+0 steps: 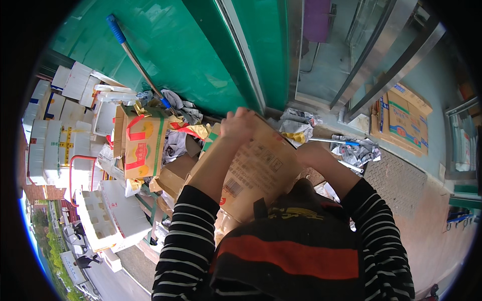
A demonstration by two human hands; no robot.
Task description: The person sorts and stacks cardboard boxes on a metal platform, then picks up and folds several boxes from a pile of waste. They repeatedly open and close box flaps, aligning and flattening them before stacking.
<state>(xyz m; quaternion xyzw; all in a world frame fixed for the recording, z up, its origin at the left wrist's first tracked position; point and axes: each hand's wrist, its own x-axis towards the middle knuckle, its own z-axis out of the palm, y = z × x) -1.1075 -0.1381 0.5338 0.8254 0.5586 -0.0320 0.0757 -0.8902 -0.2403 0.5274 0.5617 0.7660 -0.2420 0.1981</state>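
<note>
Two bare hands work at one brown cardboard box, which stands tilted in front of the person's body. The left hand (238,125) has its fingers bent over the upper edge of the cardboard box (251,175), gripping it there. The right hand (312,156) is at the box's right side, its fingers mostly hidden, so I cannot tell whether it grips. Two striped sleeves (187,241) cover the forearms, and one red band (291,253) crosses the dark garment between them. Just left of the box, crumpled newspaper (175,145) lies beside one upright carton (145,145) with red straps and a green stripe; more crumpled paper (354,153) lies to the right. Two blue-and-silver poles show: one long pole (142,67) leans on the green wall (201,57), and one more pole (326,140) lies across the paper on the right. Farther left is a stack of white foam boxes (54,145), several of them, overlapping too much for a sure count, with one red curved bar (71,175) in front. On the far right, flattened cardboard (401,120) leans in a bundle, sheet count unclear, past the metal door frames (374,55). At lower left, one distant person (86,261) in dark clothing is by the road.
</note>
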